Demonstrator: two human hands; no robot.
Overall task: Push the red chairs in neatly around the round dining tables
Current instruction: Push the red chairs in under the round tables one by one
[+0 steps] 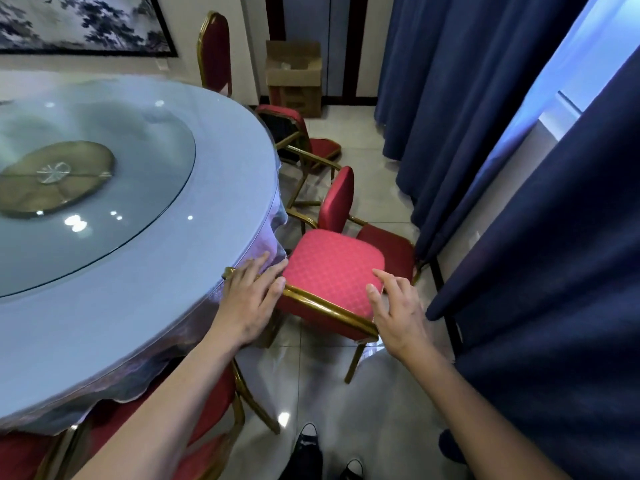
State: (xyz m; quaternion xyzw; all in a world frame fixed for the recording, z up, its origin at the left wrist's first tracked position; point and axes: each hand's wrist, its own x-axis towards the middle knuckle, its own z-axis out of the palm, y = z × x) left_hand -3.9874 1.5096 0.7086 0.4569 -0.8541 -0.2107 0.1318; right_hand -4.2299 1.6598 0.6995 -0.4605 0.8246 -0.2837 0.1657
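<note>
Hands (pixel 322 303) spread, red chair (pixel 332 268) back between them

Red chair (pixel 332 268) seemingly tipped beside table (pixel 225 140).

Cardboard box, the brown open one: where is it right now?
In the head view, the brown open cardboard box stands on the floor at the far wall, top centre, between a tall red chair back and dark blue curtains.

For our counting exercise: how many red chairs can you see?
5: far chair beyond the table; tilted chair near the box; curtain-side chair; near chair at the left hand; bottom-left chair. Others may be hidden.
</note>
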